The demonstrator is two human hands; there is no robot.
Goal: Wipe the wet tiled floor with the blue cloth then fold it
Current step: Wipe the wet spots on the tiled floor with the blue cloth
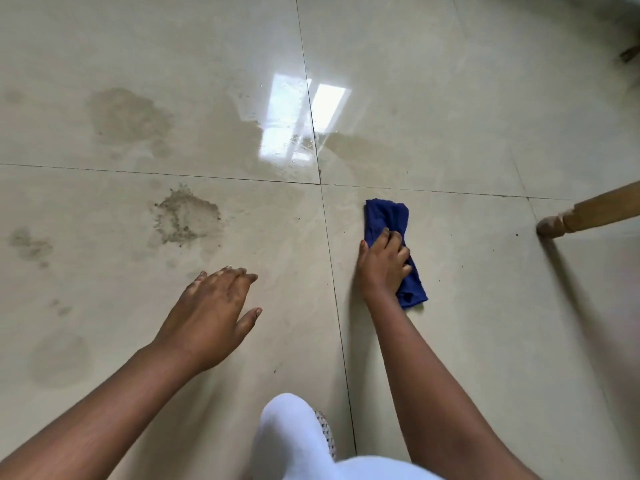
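A bunched blue cloth (pixel 388 220) lies on the glossy beige tiled floor (pixel 467 133), just right of a tile joint. My right hand (pixel 382 265) is closed over its middle and presses it to the tile; cloth shows beyond my fingers and by my wrist. My left hand (pixel 214 306) hovers flat and empty over the tile to the left, fingers spread. A shiny wet patch (pixel 294 133) with a window reflection sits further ahead. Dirty damp smudges (pixel 187 216) mark the left tiles.
A wooden furniture leg (pixel 588 213) stands on the floor at the right edge. My knee in white clothing (pixel 294 434) is at the bottom centre. Dark tile joints cross just ahead of the cloth.
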